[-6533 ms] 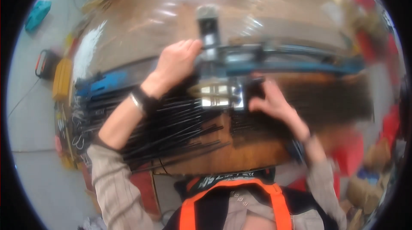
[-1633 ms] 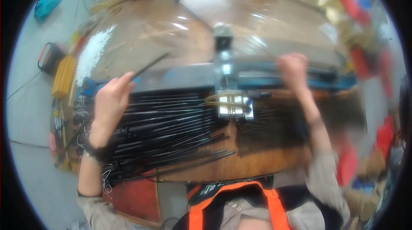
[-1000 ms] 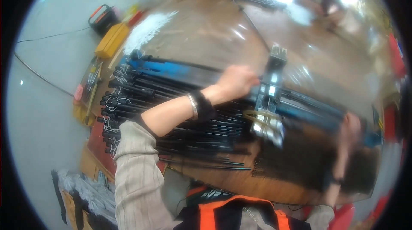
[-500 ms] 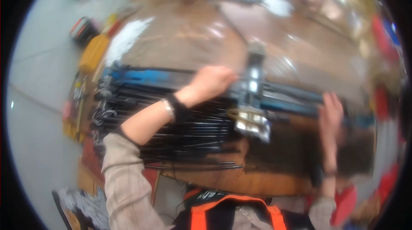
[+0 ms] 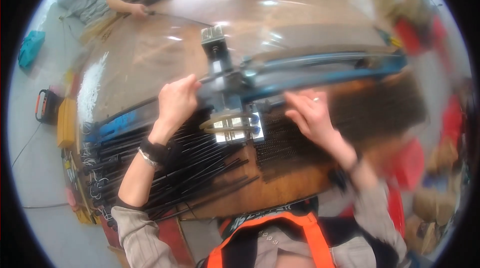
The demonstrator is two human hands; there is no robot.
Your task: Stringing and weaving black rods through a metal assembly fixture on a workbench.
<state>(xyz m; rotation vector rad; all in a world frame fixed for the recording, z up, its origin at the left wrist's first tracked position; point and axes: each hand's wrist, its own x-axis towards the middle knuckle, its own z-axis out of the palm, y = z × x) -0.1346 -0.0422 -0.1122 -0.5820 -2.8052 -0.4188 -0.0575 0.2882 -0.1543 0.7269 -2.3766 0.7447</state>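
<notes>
My left hand (image 5: 177, 100) is closed, thumb and fingers together, just left of a clamp-like metal device (image 5: 222, 75) that crosses a long rail. Whatever it grips is hidden behind the fingers. On the other side of the device, my right hand (image 5: 310, 113) hovers by the blue rail (image 5: 320, 79), its thumb and bent fingers apart and no object visible in it. A silver block with hoses (image 5: 235, 127) sits at the near end of the device. Many thin black rods (image 5: 200, 155) with pale ends at the left lie below my left forearm and wrist.
A dark bundle of thin pieces (image 5: 345, 118) covers the table's right part. White strands (image 5: 92, 85) lie at the far left edge. Beyond the left edge stands a yellow box (image 5: 66, 123). Across the table, another person's hand (image 5: 139, 10) holds a thin dark rod.
The view has turned, so the rail now slants up to the right. My right hand has come from the rail's right end in toward the device. My left hand stays left of the device.
</notes>
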